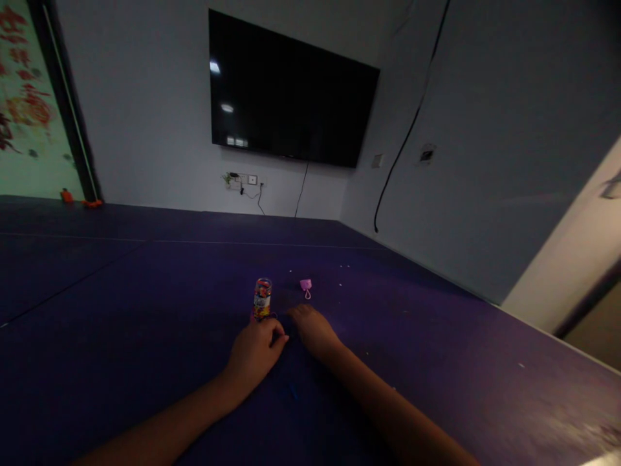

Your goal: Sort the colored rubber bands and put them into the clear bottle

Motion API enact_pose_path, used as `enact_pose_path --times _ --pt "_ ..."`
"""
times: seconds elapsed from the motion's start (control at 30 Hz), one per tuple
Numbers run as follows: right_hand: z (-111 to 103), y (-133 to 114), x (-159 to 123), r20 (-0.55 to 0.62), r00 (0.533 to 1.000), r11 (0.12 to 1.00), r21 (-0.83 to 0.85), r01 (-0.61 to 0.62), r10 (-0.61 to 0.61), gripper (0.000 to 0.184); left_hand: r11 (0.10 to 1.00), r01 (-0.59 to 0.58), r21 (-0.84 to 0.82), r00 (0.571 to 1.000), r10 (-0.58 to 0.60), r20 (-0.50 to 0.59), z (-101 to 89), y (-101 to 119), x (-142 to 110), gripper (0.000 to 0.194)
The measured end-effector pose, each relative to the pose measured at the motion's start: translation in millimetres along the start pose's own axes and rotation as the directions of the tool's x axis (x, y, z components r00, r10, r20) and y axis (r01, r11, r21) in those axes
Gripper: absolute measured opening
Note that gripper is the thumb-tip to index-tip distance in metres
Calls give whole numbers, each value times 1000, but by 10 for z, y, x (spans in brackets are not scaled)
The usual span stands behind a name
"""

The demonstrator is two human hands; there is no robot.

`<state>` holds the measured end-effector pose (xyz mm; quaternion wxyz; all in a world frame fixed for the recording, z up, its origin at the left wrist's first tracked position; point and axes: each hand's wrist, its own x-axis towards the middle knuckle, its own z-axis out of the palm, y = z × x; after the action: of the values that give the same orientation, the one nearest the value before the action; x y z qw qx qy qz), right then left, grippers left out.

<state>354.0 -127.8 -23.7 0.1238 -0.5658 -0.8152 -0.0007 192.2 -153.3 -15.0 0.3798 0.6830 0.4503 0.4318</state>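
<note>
A clear cylindrical jar (262, 299) with many-coloured contents and a pale label stands upright on the purple floor. My left hand (257, 353) is just in front of it, thumb and forefinger curled together in a pinch; whatever is between the tips is too dark to make out. Near it, to the right, my right hand (313, 328) is held low over the floor, palm down, fingers together and bent toward the left hand. Its fingertips are dim, and anything in them is hidden. Beyond the right hand lies a small pink cap (305, 284) with a loop.
A small blue piece (294, 390) lies on the purple floor (145, 291) between my forearms. Tiny white bits are scattered to the right. A black cable (402, 145) hangs down the right wall, and a large television (291, 90) is on the wall ahead.
</note>
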Motion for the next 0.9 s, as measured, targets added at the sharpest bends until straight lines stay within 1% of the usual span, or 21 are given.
enact_pose_path --times 0.03,0.1,0.13,0.2,0.3,0.43,0.5,0.6,0.7,0.77,0.83,0.87,0.9 --pt "-17 -28 4 13 1000 999 -44 12 -11 33 993 -31 110 1000 31 6 -21 -11 6 10" --pt "-43 -73 9 28 999 993 -116 31 -28 32 967 -44 250 998 35 42 -42 -44 14 11" --pt "-51 -89 9 31 999 990 -138 38 -35 31 959 -42 281 998 25 63 -43 -61 14 13" --pt "-59 -106 5 28 999 986 -157 47 -43 30 957 -34 287 996 9 90 -37 -84 8 18" --pt "-54 -98 -4 19 998 991 -126 54 -52 32 973 -10 231 996 -12 92 -22 -94 -7 23" --pt "-21 -55 2 14 998 997 -48 58 -58 39 998 27 61 993 -34 113 1 -128 -15 24" --pt "6 -34 23 0 999 999 3 53 -53 42 1000 28 -10 992 -27 126 20 -172 -7 24" --pt "53 -26 93 -50 998 993 110 44 -38 43 997 11 -78 994 -3 110 50 -238 13 27" --pt "91 -62 202 -113 993 977 210 47 -24 36 999 6 -49 997 -2 82 66 -251 17 28" --pt "108 -101 274 -133 991 964 260 54 -20 29 998 20 -59 998 -16 68 70 -218 5 25" --pt "123 -132 325 -132 991 949 308 62 -22 22 989 41 -143 997 -32 64 79 -160 -10 21" --pt "132 -139 338 -131 991 941 331 70 -27 19 976 75 -205 995 -61 75 86 -127 -16 19" --pt "143 -141 343 -135 990 932 354 81 -34 17 951 139 -277 988 -113 107 95 -93 -19 18"
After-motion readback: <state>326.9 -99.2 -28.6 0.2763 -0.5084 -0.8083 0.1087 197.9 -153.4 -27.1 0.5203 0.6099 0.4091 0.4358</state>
